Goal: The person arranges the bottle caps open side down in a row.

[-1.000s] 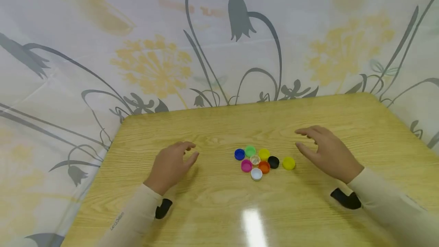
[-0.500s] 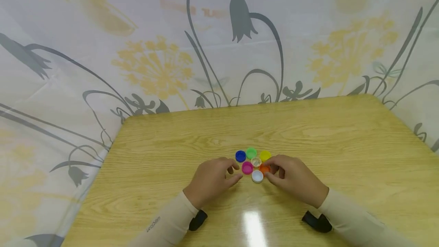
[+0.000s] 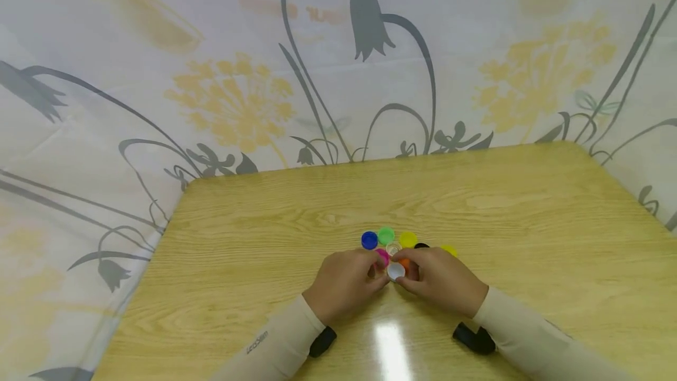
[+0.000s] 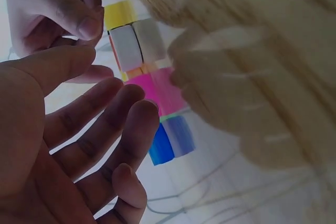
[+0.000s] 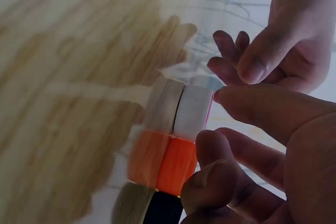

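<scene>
A white bottle cap (image 3: 395, 273) lies hollow side up on the table, between the fingertips of my two hands. My left hand (image 3: 345, 282) is at its left with fingers loosely bent, partly covering a pink cap (image 3: 383, 256). In the left wrist view those fingers hold nothing. My right hand (image 3: 445, 281) reaches in from the other side, thumb and forefinger at the white cap's edge; they look close to it or touching, without a clear pinch. An orange cap (image 5: 177, 166) stands beside the white one, mostly hidden by my right hand in the head view.
Behind my hands lie a blue cap (image 3: 369, 240), a green cap (image 3: 386, 235), a yellow cap (image 3: 408, 240) and a clear cap (image 3: 394, 249). A black cap (image 3: 421, 246) and another yellow cap (image 3: 449, 250) peek out past my right hand. Patterned fabric (image 3: 317, 87) borders the wooden table (image 3: 254, 222).
From wide apart, both hands have come inward over the caps. In the last half second they have closed in further around the white cap, which stays about where it was.
</scene>
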Motion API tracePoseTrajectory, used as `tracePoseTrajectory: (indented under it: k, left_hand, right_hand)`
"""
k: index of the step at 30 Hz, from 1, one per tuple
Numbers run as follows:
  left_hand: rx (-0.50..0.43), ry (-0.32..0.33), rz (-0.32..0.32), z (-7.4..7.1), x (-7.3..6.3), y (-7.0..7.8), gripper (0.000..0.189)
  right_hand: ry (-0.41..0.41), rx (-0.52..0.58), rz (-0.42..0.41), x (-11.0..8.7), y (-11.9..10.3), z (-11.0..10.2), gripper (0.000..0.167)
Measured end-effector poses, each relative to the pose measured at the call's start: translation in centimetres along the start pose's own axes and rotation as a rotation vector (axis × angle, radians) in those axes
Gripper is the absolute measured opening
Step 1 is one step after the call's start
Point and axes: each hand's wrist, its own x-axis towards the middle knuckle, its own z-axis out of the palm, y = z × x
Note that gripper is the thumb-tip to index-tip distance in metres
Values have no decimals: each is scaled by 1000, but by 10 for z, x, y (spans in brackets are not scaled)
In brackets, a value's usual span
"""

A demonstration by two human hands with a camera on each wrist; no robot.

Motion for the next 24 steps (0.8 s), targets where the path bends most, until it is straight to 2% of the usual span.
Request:
tracePoseTrajectory:
  k: [11,17,24]
  left_hand:
    - [19,-14,-9,4,1,0,19]
    - [-10,-47,-38,2,-1,0,20]
    - [-19,-55,-43,2,0,-1,19]
  right_hand:
    - [-9,-39,-5,0,2,-2,24]
    - [-30,-44,-6,1,2,-1,24]
    - [-53,-52,5,-1,3,0,25]
